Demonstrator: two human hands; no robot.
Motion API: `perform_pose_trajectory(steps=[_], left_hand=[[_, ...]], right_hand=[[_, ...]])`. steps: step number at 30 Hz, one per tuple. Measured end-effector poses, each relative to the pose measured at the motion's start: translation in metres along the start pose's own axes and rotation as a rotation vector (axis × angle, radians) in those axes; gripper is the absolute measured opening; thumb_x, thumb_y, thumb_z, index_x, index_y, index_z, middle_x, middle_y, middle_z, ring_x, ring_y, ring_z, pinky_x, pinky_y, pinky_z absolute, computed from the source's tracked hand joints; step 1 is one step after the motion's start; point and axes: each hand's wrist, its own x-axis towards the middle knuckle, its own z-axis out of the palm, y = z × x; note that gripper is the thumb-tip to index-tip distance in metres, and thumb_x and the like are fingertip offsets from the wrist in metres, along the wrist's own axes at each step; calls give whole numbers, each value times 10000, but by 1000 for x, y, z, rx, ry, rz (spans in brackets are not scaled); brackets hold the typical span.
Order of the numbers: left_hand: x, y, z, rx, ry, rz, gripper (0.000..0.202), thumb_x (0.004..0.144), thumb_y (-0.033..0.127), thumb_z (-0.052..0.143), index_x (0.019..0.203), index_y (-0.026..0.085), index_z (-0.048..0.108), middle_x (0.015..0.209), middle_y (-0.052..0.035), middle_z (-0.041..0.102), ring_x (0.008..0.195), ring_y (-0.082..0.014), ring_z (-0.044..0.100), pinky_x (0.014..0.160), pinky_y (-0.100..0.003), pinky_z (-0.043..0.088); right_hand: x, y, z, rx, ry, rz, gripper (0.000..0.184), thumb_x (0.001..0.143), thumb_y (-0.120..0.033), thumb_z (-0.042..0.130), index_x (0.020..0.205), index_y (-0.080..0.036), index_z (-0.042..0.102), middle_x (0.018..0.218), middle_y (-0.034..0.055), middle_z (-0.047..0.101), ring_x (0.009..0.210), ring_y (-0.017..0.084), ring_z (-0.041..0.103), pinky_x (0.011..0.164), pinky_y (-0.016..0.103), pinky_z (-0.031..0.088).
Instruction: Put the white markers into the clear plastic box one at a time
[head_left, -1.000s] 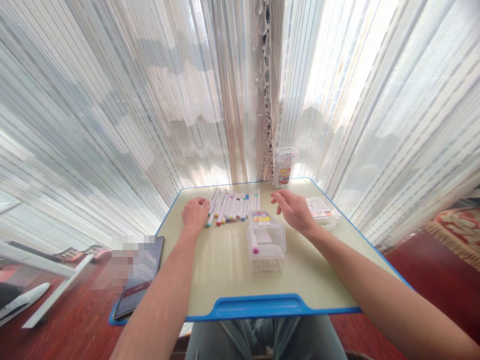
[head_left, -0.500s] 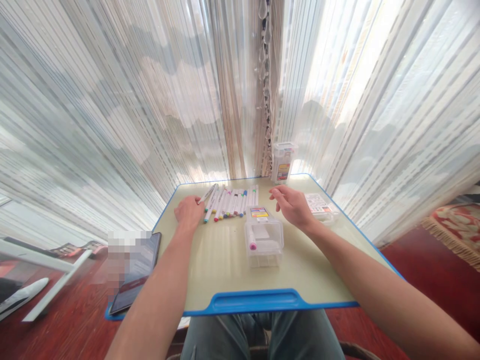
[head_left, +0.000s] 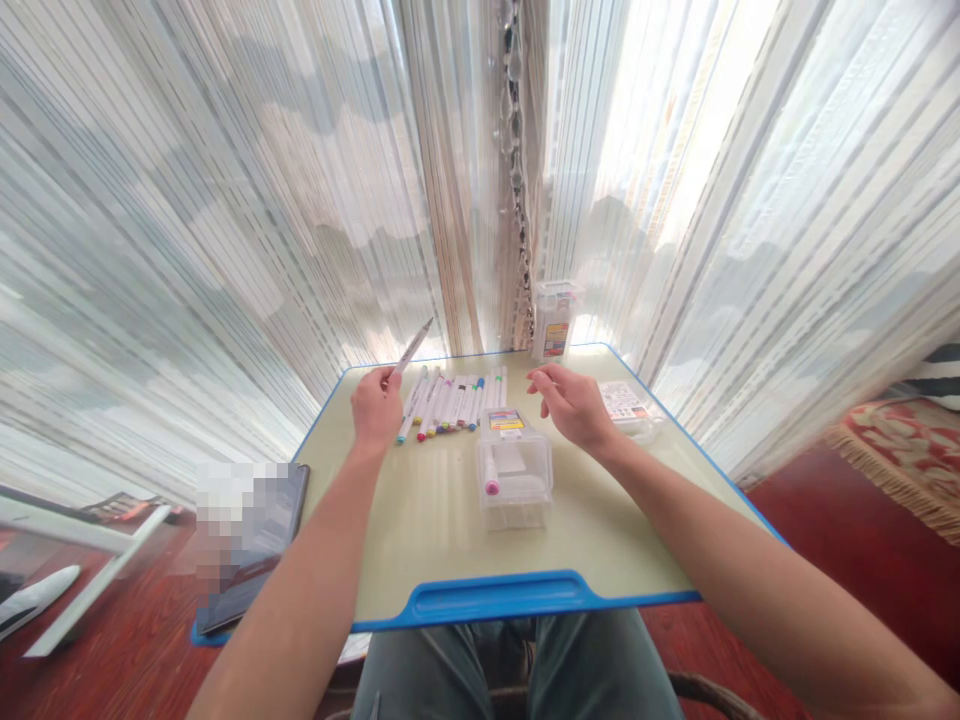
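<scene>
My left hand (head_left: 376,408) is closed on a white marker (head_left: 412,350) and holds it tilted up above the table, its tip pointing up and to the right. Just right of that hand lies a row of several markers (head_left: 450,402) with coloured caps. My right hand (head_left: 571,404) hovers over the table with its fingers loosely spread and nothing in them. Between my arms stands a clear plastic box (head_left: 514,474) with one pink-capped marker (head_left: 491,472) inside.
The table (head_left: 442,520) is pale green with a blue rim and a blue handle at the near edge. A clear lid (head_left: 628,406) lies right of my right hand. A second clear box (head_left: 553,320) stands at the far edge by the curtains. A dark tablet (head_left: 251,550) lies at the left.
My left hand has closed on one marker from the left end of the row and lifted it off the table. My right hand has barely moved.
</scene>
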Motion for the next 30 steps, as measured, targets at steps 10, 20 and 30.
perform_pose_trajectory(steps=[10, 20, 30], left_hand=[[-36, 83, -3, -479, -244, 375, 316, 868, 412, 607, 1052, 180, 717, 915, -59, 740, 801, -180, 651, 747, -288, 495], [-61, 71, -1, -773, -421, 305, 303, 854, 389, 661, 1068, 186, 732, 930, -55, 726, 792, -150, 629, 699, -259, 496], [-68, 75, -6, -914, -280, 193, 282, 903, 367, 598, 1040, 148, 710, 751, -16, 649, 634, -100, 538, 573, -220, 424]], right_hand=[[5, -16, -5, 620, -45, 149, 430, 780, -472, 727, 1060, -150, 672, 726, 22, 665, 458, 77, 514, 375, 203, 341], [-1, -29, -4, 879, -37, 219, 280, 765, -371, 779, 943, -157, 745, 713, 18, 665, 431, 49, 473, 364, 194, 286], [-4, -30, -2, 885, -82, 240, 248, 825, -388, 718, 924, -165, 761, 802, 64, 719, 442, 56, 499, 367, 195, 307]])
